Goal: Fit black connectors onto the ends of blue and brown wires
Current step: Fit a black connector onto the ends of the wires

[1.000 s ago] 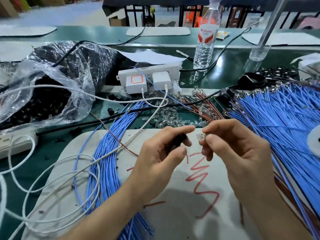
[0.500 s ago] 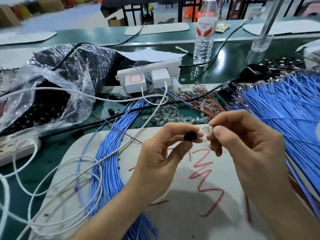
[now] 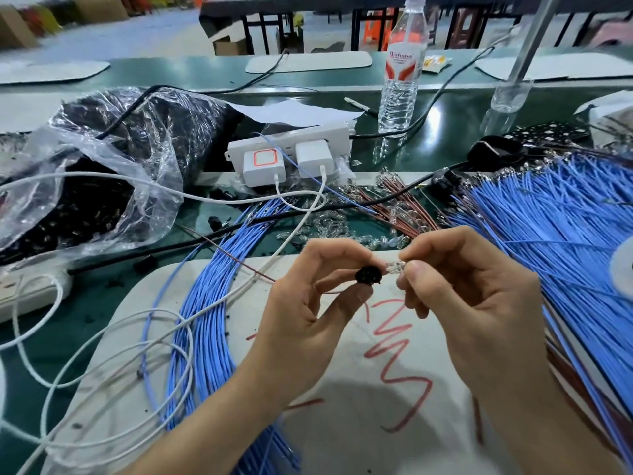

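My left hand point(image 3: 308, 303) pinches a small black connector point(image 3: 368, 275) between thumb and forefinger above the white work pad point(image 3: 342, 423). My right hand point(image 3: 479, 303) pinches a small clear bulb-like piece point(image 3: 394, 268) whose tip touches the connector. A thin brown wire point(image 3: 239, 260) runs from the left toward my left hand. A bundle of blue wires point(image 3: 209, 320) curves across the pad's left side. A wide fan of blue wires point(image 3: 565, 241) lies at the right. Brown wires point(image 3: 400, 204) lie behind my hands.
A clear plastic bag of black connectors point(image 3: 102, 186) sits at the left. A white power strip point(image 3: 291, 156) with two chargers stands behind, white cables point(image 3: 102, 354) looping over the green table. A water bottle point(image 3: 402, 70) stands at the back. Clear loose pieces point(image 3: 329, 231) are scattered mid-table.
My hands have drawn together and risen a little. The black connector, first tucked in my left fingers, now shows at the fingertips and meets the clear piece in my right hand.
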Action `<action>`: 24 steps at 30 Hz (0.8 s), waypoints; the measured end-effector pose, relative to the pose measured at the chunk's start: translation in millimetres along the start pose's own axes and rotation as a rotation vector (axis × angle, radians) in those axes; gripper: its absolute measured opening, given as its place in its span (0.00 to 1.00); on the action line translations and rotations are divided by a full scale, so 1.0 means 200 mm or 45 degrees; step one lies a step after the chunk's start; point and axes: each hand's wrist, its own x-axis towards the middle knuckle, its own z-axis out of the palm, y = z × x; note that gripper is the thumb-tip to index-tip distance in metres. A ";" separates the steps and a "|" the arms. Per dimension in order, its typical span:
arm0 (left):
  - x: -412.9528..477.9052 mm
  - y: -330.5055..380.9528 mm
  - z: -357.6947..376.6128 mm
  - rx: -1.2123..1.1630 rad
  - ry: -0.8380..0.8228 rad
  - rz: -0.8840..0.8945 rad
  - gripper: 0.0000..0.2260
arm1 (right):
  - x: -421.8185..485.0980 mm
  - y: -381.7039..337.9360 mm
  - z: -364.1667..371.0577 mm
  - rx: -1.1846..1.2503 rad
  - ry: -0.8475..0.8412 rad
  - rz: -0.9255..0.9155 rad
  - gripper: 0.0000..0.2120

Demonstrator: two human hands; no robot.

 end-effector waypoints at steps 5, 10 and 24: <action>0.00 0.01 0.00 0.019 -0.027 -0.008 0.11 | -0.01 -0.01 0.00 -0.024 -0.068 -0.016 0.04; 0.00 0.00 0.01 0.037 -0.023 -0.005 0.10 | -0.01 0.00 0.01 -0.131 -0.053 -0.050 0.06; 0.00 0.00 -0.02 0.236 -0.029 -0.143 0.12 | 0.03 0.04 -0.05 -0.144 -0.205 0.162 0.02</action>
